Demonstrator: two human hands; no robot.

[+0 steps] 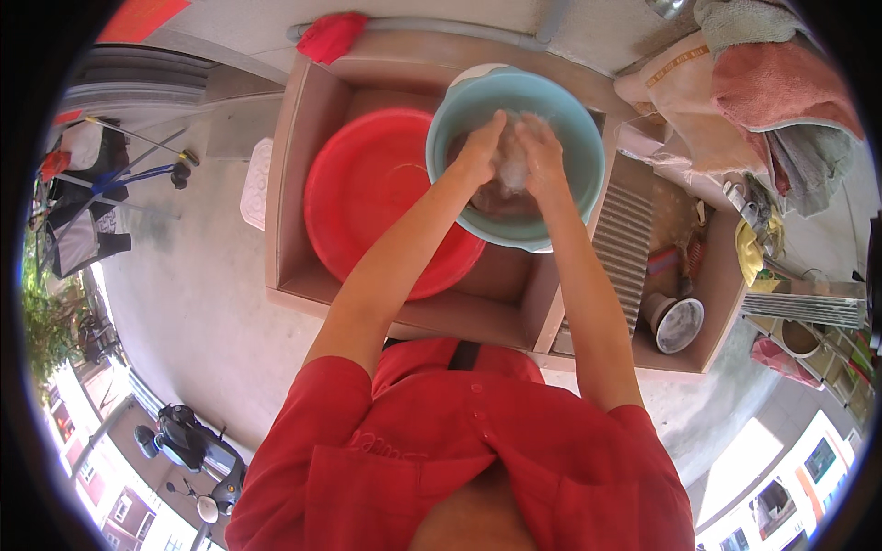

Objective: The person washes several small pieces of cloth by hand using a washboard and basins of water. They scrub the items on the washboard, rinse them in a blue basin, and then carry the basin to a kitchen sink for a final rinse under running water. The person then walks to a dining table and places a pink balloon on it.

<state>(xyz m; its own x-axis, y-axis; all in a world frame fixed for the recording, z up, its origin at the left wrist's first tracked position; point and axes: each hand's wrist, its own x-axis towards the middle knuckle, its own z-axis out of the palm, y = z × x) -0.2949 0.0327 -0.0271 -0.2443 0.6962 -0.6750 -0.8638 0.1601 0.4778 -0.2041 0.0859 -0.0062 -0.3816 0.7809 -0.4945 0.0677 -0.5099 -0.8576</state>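
Observation:
My left hand (480,153) and my right hand (541,153) are both inside a light-blue plastic basin (582,148), close together with fingertips pointing away from me. Between them lies a blurred whitish patch that looks like splashing water (512,169). Brownish-red contents (506,204) show below it, too blurred to name. Whether either hand grips something is hidden by the splash. The blue basin overlaps the right side of a large red plastic basin (358,206), which sits in the left compartment of a brownish-pink sink (279,200).
A ribbed washboard (623,231) slopes in the sink's right compartment, beside a white-rimmed vessel (679,327) and brushes (694,248). Towels (758,86) hang at the upper right. A red cloth (334,38) drapes over a grey pipe (441,27). Motor scooters (196,441) stand at lower left.

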